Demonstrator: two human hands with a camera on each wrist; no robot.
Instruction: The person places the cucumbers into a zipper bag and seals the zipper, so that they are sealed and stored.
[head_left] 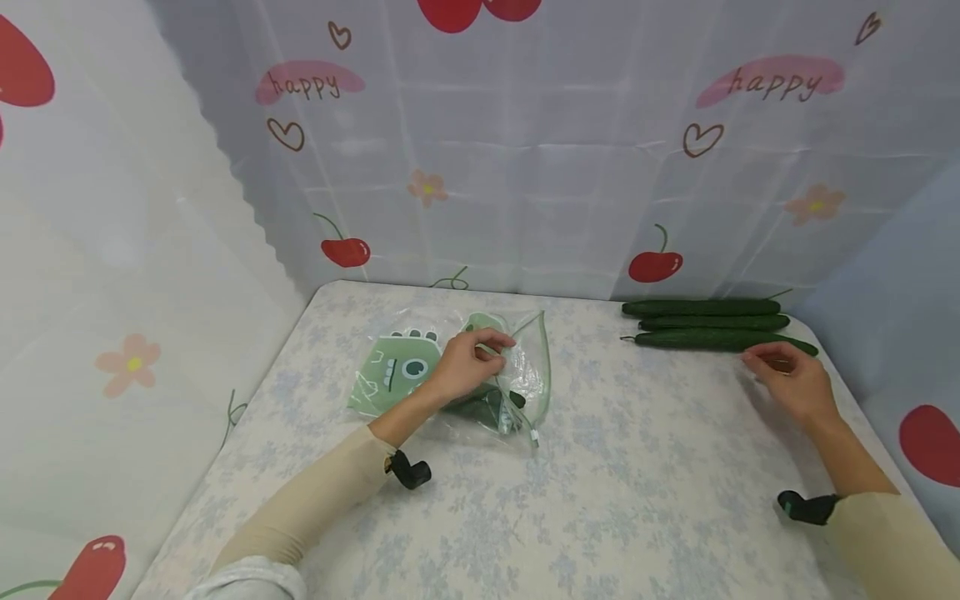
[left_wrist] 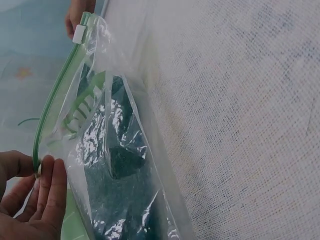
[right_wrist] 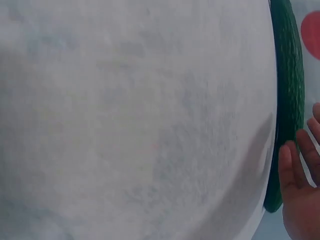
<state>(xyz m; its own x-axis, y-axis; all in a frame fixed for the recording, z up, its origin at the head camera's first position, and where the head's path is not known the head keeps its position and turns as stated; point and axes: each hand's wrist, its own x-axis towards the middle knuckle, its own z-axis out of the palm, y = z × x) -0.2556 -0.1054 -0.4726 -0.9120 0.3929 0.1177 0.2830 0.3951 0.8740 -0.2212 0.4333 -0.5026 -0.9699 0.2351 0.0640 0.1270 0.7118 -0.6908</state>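
My left hand (head_left: 471,362) pinches the green zip edge of a clear zip bag (left_wrist: 125,195) between thumb and fingers. The bag lies on the left half of the table, with a green cartoon monster print and dark green cucumbers (head_left: 480,408) showing through its plastic. A white slider (left_wrist: 79,34) sits on the zip strip at the end away from this hand. At the back right lie three loose cucumbers (head_left: 705,322) side by side. My right hand (head_left: 793,379) is at the right end of the nearest cucumber (right_wrist: 290,75), its fingers loosely spread and overlapping it in the right wrist view.
A pale flowered cloth covers the table (head_left: 600,500). Behind it hangs a printed curtain (head_left: 525,208) with cherries and flowers, and another white printed sheet (head_left: 135,275) hangs at the left. The loose cucumbers lie close to the table's back edge.
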